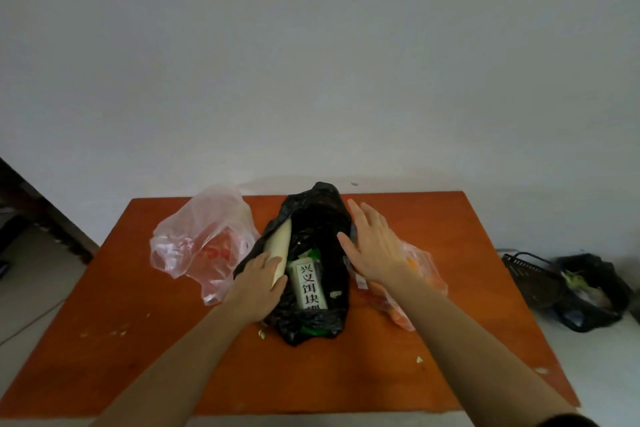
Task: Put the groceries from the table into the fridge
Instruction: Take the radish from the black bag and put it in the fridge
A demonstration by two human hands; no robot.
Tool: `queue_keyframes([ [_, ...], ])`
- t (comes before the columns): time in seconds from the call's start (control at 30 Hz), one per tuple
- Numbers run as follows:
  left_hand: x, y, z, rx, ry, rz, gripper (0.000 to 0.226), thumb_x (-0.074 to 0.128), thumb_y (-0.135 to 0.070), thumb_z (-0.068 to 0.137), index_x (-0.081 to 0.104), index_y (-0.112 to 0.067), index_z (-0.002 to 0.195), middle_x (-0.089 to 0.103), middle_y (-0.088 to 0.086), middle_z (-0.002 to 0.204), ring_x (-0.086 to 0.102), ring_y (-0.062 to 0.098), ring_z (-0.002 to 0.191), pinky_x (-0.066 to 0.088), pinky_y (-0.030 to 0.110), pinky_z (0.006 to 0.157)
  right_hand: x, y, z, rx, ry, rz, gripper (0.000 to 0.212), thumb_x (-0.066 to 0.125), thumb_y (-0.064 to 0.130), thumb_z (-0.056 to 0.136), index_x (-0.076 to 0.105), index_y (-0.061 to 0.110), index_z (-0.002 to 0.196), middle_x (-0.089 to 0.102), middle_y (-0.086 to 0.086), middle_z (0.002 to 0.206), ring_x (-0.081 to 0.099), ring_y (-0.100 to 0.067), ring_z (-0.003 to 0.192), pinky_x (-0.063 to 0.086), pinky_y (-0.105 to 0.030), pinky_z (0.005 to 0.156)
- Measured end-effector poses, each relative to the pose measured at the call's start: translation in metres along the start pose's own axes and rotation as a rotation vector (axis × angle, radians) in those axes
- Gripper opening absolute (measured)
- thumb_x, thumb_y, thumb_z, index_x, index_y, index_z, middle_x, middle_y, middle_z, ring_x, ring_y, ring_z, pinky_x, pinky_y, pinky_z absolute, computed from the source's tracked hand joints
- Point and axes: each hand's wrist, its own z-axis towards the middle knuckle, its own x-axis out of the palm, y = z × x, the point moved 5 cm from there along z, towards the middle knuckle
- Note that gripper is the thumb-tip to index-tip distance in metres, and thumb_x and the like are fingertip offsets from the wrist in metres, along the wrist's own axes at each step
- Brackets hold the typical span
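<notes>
A black plastic bag [317, 215] lies open in the middle of the orange-brown table [433, 239]. Inside it I see a pale long vegetable [281, 244] and a white packet [307, 284] printed with black characters. My left hand [258, 282] rests on the bag's left edge, its fingers wrapped around the lower end of the pale vegetable. My right hand [372, 241] is spread flat against the bag's right side, fingers apart and holding nothing. The fridge is out of sight.
A clear pinkish bag [197, 239] lies left of the black one. An orange bag [420, 279] sits under my right forearm. Small scraps dot the table. On the floor at right stand a dark basket [530, 276] and a black rubbish bag [592, 291].
</notes>
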Motion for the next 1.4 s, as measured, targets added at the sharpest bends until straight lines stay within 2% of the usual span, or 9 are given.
queue_keyframes([
  [0.33,0.076,0.101,0.033,-0.108,0.246,-0.129,0.099,0.066,-0.05,0.085,0.007,-0.014,0.157,0.019,0.008,0.159,0.022,0.029,0.146,0.033,0.044,0.115,0.146,0.048,0.064,0.22,0.483,0.133,0.078,0.05,0.05,0.099,0.008,0.026,0.16,0.04,-0.009,0.151,0.061,-0.029,0.112,0.054,-0.038,0.073],
  [0.5,0.118,0.128,0.026,-0.257,0.362,-0.285,0.106,0.069,-0.048,0.085,-0.001,-0.018,0.158,0.019,0.01,0.16,0.027,0.031,0.145,0.039,0.045,0.111,0.216,0.074,0.067,0.396,0.671,0.281,0.09,0.051,0.06,0.095,0.004,0.023,0.161,0.054,-0.012,0.142,0.064,-0.029,0.11,0.054,-0.04,0.091],
  [0.63,0.128,0.136,0.024,-0.267,0.352,-0.268,0.098,0.068,-0.047,0.085,0.007,-0.02,0.157,0.024,0.007,0.156,0.027,0.029,0.142,0.038,0.043,0.11,0.247,0.095,0.063,0.542,0.766,0.327,0.111,0.055,0.061,0.094,-0.027,0.018,0.155,0.013,-0.017,0.166,0.039,-0.037,0.141,0.037,-0.043,0.111],
  [0.87,0.131,0.137,0.035,-0.272,0.367,-0.149,0.087,0.063,-0.049,0.087,0.015,-0.023,0.154,0.021,0.008,0.149,0.028,0.032,0.134,0.045,0.044,0.102,0.26,0.083,0.075,0.627,0.816,0.428,0.126,0.068,0.059,0.085,-0.029,0.017,0.153,0.013,-0.018,0.166,0.035,-0.038,0.144,0.041,-0.037,0.104],
  [0.93,0.13,0.134,0.04,-0.285,0.395,-0.125,0.082,0.061,-0.05,0.087,0.02,-0.024,0.153,0.022,0.009,0.146,0.028,0.034,0.132,0.046,0.045,0.099,0.25,0.077,0.077,0.646,0.779,0.571,0.121,0.073,0.053,0.083,-0.018,0.024,0.158,0.03,-0.013,0.16,0.045,-0.037,0.136,0.047,-0.035,0.092],
  [1.03,0.123,0.13,0.05,-0.328,0.455,-0.164,0.074,0.058,-0.051,0.086,0.027,-0.025,0.147,0.024,0.011,0.142,0.03,0.038,0.13,0.046,0.048,0.097,0.226,0.064,0.081,0.707,0.698,0.82,0.088,0.075,0.046,0.081,0.024,0.029,0.151,0.057,-0.002,0.13,0.061,-0.026,0.112,0.057,-0.037,0.076],
  [1.2,0.1,0.12,0.065,-0.38,0.537,-0.11,0.071,0.058,-0.053,0.083,0.037,-0.021,0.143,0.029,0.017,0.147,0.028,0.039,0.136,0.041,0.05,0.104,0.172,0.044,0.09,0.875,0.638,1.233,0.048,0.068,0.041,0.087,0.055,0.012,0.123,0.067,-0.017,0.097,0.072,-0.033,0.076,0.063,-0.045,0.07],
  [1.27,0.082,0.109,0.07,-0.39,0.439,-0.119,0.07,0.058,-0.048,0.083,0.037,-0.022,0.145,0.029,0.015,0.148,0.026,0.038,0.138,0.035,0.05,0.11,0.154,0.032,0.089,0.903,0.6,1.319,0.044,0.065,0.04,0.09,0.057,0.009,0.121,0.065,-0.017,0.094,0.07,-0.03,0.072,0.06,-0.038,0.061],
  [1.4,0.042,0.083,0.082,-0.353,0.092,-0.28,0.058,0.056,-0.037,0.091,0.042,-0.021,0.144,0.037,0.008,0.145,0.031,0.032,0.137,0.033,0.047,0.112,0.13,0.009,0.073,0.897,0.529,1.336,0.044,0.069,0.038,0.088,0.06,0.007,0.119,0.068,-0.015,0.091,0.07,-0.029,0.077,0.06,-0.04,0.068],
])
